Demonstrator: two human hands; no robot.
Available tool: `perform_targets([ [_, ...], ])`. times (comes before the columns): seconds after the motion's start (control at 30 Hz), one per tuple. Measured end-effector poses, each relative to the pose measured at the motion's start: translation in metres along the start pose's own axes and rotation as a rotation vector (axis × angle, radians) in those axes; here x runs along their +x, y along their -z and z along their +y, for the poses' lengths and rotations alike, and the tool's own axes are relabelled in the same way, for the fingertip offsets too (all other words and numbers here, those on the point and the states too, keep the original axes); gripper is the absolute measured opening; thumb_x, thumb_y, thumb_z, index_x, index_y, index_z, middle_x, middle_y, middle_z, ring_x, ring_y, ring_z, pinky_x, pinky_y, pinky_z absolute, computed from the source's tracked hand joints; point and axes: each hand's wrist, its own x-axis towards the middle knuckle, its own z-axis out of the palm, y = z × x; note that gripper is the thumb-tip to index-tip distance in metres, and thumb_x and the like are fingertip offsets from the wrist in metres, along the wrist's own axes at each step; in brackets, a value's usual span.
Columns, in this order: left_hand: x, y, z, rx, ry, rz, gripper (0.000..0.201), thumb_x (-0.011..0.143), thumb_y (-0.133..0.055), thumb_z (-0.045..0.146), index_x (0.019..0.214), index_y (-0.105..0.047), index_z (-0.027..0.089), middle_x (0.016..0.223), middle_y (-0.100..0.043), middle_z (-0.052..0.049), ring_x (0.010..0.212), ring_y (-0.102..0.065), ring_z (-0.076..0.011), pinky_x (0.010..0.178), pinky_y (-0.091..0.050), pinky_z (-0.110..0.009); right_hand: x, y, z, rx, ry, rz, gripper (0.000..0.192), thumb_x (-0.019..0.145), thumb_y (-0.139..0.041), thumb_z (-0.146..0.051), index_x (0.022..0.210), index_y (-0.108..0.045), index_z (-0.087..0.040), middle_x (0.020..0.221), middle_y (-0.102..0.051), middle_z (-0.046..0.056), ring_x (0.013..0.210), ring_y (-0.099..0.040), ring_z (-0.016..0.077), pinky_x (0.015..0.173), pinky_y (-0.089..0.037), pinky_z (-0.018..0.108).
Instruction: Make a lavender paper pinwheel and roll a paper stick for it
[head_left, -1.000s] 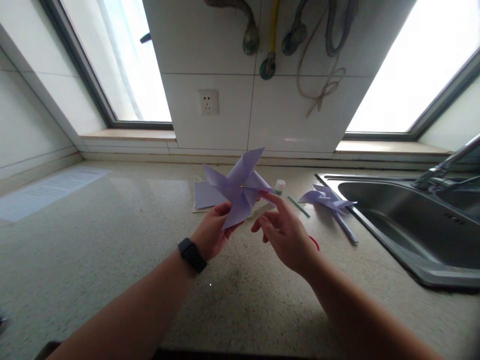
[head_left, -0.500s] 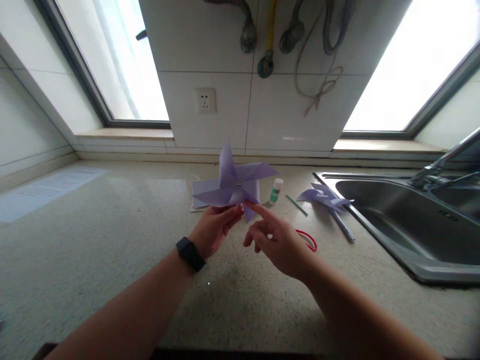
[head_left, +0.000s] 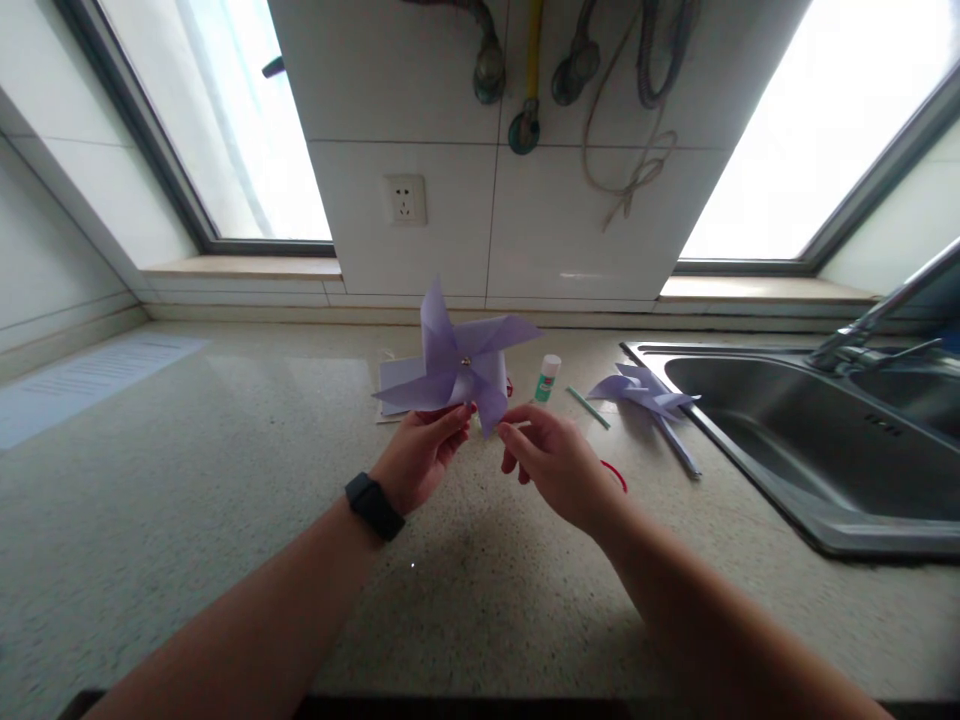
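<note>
A light purple paper pinwheel with a small metallic fastener at its centre stands in front of me. My left hand, a dark watch on its wrist, is closed under it; the pinwheel's blades hide the part being gripped. Just right of the lower blade is my right hand, its fingers loosely bent and slightly apart. Its fingertips are close to that blade's edge; whether they touch it I cannot tell. Behind the pinwheel lies a purple sheet, partly covered.
A glue stick stands upright beyond my right hand, near a thin green stick. Another purple pinwheel lies beside the steel sink. A red curved piece shows past my right hand. Printed paper lies at left.
The pinwheel has turned a little and shifted slightly left in view. My right index finger, stretched out against a blade before, has drawn back and bent toward the thumb.
</note>
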Motion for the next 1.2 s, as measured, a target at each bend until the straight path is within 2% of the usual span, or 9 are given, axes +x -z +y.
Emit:
perform_targets([
  [0.13, -0.003, -0.002, 0.001, 0.014, 0.016, -0.029, 0.026, 0.065, -0.094, 0.025, 0.083, -0.079, 0.015, 0.079, -0.071, -0.001, 0.07, -0.059, -0.0085, 0.069, -0.046, -0.022, 0.0, -0.005, 0.0, 0.027, -0.004, -0.033, 0.019, 0.09, -0.059, -0.036, 0.083, -0.062, -0.018, 0.057, -0.062, -0.001, 0.046, -0.05, 0.0095, 0.045, -0.039, 0.024],
  [0.3, -0.007, -0.003, 0.002, 0.036, 0.024, -0.059, 0.023, 0.068, -0.093, 0.026, 0.08, -0.077, 0.015, 0.08, -0.07, -0.002, 0.071, -0.059, -0.0098, 0.068, -0.045, -0.024, -0.003, -0.005, -0.005, 0.085, 0.003, -0.053, 0.019, 0.089, -0.059, -0.034, 0.077, -0.059, -0.019, 0.057, -0.059, -0.002, 0.047, -0.049, 0.0086, 0.046, -0.038, 0.023],
  [0.5, -0.007, -0.004, 0.001, 0.06, 0.017, -0.107, 0.027, 0.069, -0.092, 0.031, 0.085, -0.077, 0.016, 0.084, -0.072, -0.004, 0.077, -0.062, -0.0141, 0.07, -0.047, -0.026, -0.007, -0.006, -0.007, 0.14, 0.013, -0.14, 0.018, 0.09, -0.058, -0.033, 0.082, -0.063, -0.018, 0.058, -0.058, -0.003, 0.049, -0.049, 0.0082, 0.048, -0.039, 0.022],
  [0.63, -0.008, -0.009, 0.002, 0.09, 0.038, -0.155, 0.024, 0.07, -0.089, 0.033, 0.083, -0.076, 0.017, 0.076, -0.07, -0.004, 0.071, -0.063, -0.0173, 0.063, -0.046, -0.028, -0.009, -0.012, -0.007, 0.135, 0.013, -0.22, 0.018, 0.091, -0.058, -0.032, 0.084, -0.065, -0.017, 0.061, -0.06, -0.003, 0.051, -0.051, 0.0085, 0.049, -0.041, 0.022],
  [0.83, -0.008, -0.01, 0.003, 0.108, 0.055, -0.159, 0.021, 0.071, -0.087, 0.03, 0.069, -0.072, 0.016, 0.06, -0.058, 0.002, 0.052, -0.045, -0.0082, 0.049, -0.031, -0.023, -0.012, -0.011, -0.008, 0.079, 0.03, -0.283, 0.018, 0.09, -0.064, -0.033, 0.086, -0.07, -0.017, 0.064, -0.064, 0.0, 0.054, -0.054, 0.0092, 0.049, -0.039, 0.022],
  [0.97, -0.005, -0.008, 0.003, 0.098, 0.034, -0.113, 0.021, 0.069, -0.089, 0.027, 0.068, -0.071, 0.016, 0.059, -0.054, 0.004, 0.049, -0.034, -0.0042, 0.046, -0.027, -0.02, -0.011, 0.005, -0.01, 0.082, 0.101, -0.148, 0.029, 0.092, -0.061, -0.036, 0.07, -0.061, -0.018, 0.056, -0.057, -0.002, 0.051, -0.048, 0.0083, 0.048, -0.034, 0.024],
  [1.07, -0.005, -0.007, 0.002, 0.093, 0.031, -0.087, 0.021, 0.067, -0.09, 0.026, 0.072, -0.072, 0.016, 0.062, -0.054, 0.004, 0.049, -0.032, -0.0037, 0.045, -0.026, -0.019, -0.009, 0.012, -0.013, 0.141, 0.18, 0.057, 0.014, 0.093, -0.057, -0.034, 0.094, -0.061, -0.02, 0.058, -0.056, -0.006, 0.049, -0.042, 0.0078, 0.047, -0.031, 0.024],
  [1.13, -0.005, -0.007, 0.002, 0.092, 0.034, -0.081, 0.022, 0.067, -0.091, 0.026, 0.074, -0.073, 0.016, 0.064, -0.054, 0.004, 0.05, -0.033, -0.0037, 0.045, -0.027, -0.018, -0.009, 0.011, -0.014, 0.179, 0.203, 0.093, 0.03, 0.091, -0.058, -0.031, 0.12, -0.055, -0.022, 0.064, -0.063, -0.005, 0.048, -0.042, 0.0086, 0.046, -0.032, 0.024],
  [1.2, -0.005, -0.006, 0.002, 0.09, 0.035, -0.086, 0.022, 0.066, -0.091, 0.025, 0.075, -0.073, 0.016, 0.064, -0.054, 0.004, 0.051, -0.034, -0.0039, 0.045, -0.028, -0.018, -0.009, 0.007, -0.015, 0.187, 0.191, 0.045, 0.046, 0.089, -0.058, -0.029, 0.133, -0.048, -0.022, 0.069, -0.068, -0.002, 0.047, -0.044, 0.0094, 0.045, -0.034, 0.025],
])
